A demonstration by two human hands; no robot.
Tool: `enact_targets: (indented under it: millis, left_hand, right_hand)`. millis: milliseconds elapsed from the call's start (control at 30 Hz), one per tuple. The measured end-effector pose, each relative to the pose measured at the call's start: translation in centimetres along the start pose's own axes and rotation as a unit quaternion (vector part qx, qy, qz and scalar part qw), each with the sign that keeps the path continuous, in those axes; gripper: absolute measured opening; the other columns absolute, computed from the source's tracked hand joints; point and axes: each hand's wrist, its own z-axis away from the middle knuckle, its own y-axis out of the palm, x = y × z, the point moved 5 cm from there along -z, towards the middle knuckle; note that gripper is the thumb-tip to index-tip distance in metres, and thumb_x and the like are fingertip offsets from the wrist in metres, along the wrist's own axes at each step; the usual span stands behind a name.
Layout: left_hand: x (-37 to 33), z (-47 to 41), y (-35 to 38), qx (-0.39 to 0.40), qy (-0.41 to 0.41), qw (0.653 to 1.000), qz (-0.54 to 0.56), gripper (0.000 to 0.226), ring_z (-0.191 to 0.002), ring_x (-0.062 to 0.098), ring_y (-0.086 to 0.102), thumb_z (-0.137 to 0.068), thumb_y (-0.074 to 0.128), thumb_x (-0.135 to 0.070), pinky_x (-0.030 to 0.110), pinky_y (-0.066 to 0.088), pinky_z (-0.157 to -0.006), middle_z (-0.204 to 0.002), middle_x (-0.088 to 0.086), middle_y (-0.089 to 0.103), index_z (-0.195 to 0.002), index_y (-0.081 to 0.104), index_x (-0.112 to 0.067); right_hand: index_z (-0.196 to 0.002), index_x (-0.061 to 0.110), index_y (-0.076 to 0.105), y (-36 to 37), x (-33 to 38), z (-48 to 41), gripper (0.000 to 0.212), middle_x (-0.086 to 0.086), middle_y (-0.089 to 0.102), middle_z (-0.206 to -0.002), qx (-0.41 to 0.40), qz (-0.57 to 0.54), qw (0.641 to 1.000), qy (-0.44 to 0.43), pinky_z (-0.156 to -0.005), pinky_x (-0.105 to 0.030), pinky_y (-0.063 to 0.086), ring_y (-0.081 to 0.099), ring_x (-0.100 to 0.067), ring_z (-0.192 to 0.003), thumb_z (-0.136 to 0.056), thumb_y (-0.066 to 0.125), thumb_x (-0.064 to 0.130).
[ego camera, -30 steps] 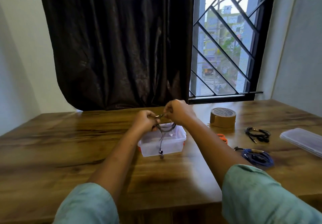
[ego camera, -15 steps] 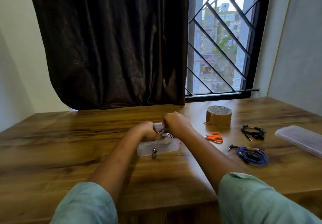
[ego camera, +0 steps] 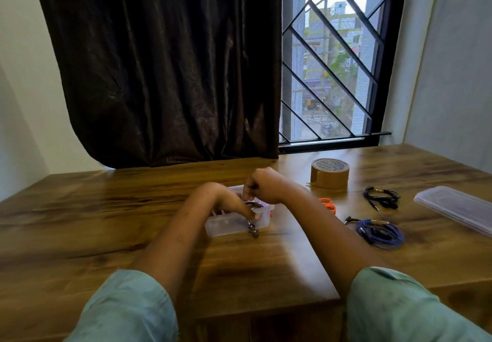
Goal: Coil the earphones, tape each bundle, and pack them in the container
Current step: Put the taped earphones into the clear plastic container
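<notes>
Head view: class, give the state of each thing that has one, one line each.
Container: open, lid off.
Lid: lying apart, on table.
Earphone bundle: held over container, one end hanging outside.
Left hand: pinching bundle.
Right hand: pinching bundle.
Blue earphones: coiled, on table.
Black earphones: coiled, on table.
Tape roll: lying flat.

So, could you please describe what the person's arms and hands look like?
The left sleeve and right sleeve are loose pale green fabric, ending near the elbows. Forearms, left hand and right hand are bare: no gloves, watch or bracelet shows.
</notes>
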Motion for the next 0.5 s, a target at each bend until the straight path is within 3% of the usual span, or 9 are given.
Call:
enact_targets:
  millis: [200, 367, 500]
  left_hand:
    - [-0.1, 0.4, -0.5, 0.019, 0.024, 0.999, -0.016, 0.049, -0.113, 0.025, 0.046, -0.087, 0.064, -0.022, 0.038, 0.046, -0.092, -0.127, 0.003, 0.048, -0.131, 0.045, -0.029]
    - [0.4, 0.6, -1.2, 0.008, 0.025, 1.000, -0.009, 0.026, -0.095, 0.019, 0.057, -0.082, 0.064, -0.009, 0.029, 0.051, -0.075, -0.108, 0.003, 0.059, -0.105, 0.059, -0.021]
    - [0.8, 0.3, -1.4, -0.015, 0.037, 0.999, 0.003, 0.022, -0.096, 0.019, 0.061, -0.082, 0.067, -0.013, 0.028, 0.052, -0.070, -0.108, 0.004, 0.064, -0.102, 0.062, -0.021]
  right_hand:
    - [-0.110, 0.020, 0.069, 0.5, 0.6, 1.3, 0.023, -0.005, 0.063, -0.107, 0.116, 0.033, 0.992, -0.021, -0.091, -0.036, 0.048, 0.054, -0.020, -0.095, -0.095, 0.053, 0.023]
    - [-0.112, 0.021, 0.066, 1.1, 0.5, 1.1, 0.023, -0.001, 0.059, -0.099, 0.101, 0.052, 0.993, -0.016, -0.090, -0.037, 0.047, 0.053, -0.018, -0.090, -0.095, 0.051, 0.024]
    - [-0.105, 0.023, 0.068, 1.3, 0.2, 0.7, 0.020, 0.003, 0.058, -0.092, 0.056, 0.057, 0.997, -0.001, -0.090, -0.040, 0.045, 0.051, -0.017, -0.087, -0.095, 0.051, 0.028]
